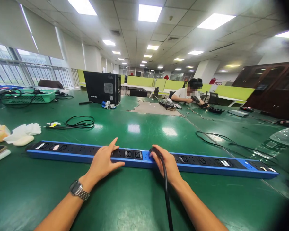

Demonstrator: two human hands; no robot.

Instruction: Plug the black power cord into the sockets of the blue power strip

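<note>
A long blue power strip [132,162] with black socket panels lies across the green table in front of me. My left hand [103,162] rests on it left of the middle, thumb and fingers spread apart, with a metal-banded watch on the wrist. Right of the middle, my right hand [167,162] grips a black plug [156,150] at a blue socket section of the strip. Fingers hide the plug's front, so I cannot tell whether its pins are in the socket. From the plug a thick black cable [167,195] runs down toward me.
Behind the strip lie a coiled black cable [80,122] and crumpled tissues [26,130]. A green basket [30,97] of cables and a black computer case [102,87] stand farther back. At right is a clear plastic bottle [280,141]. Another person [183,96] works across the table.
</note>
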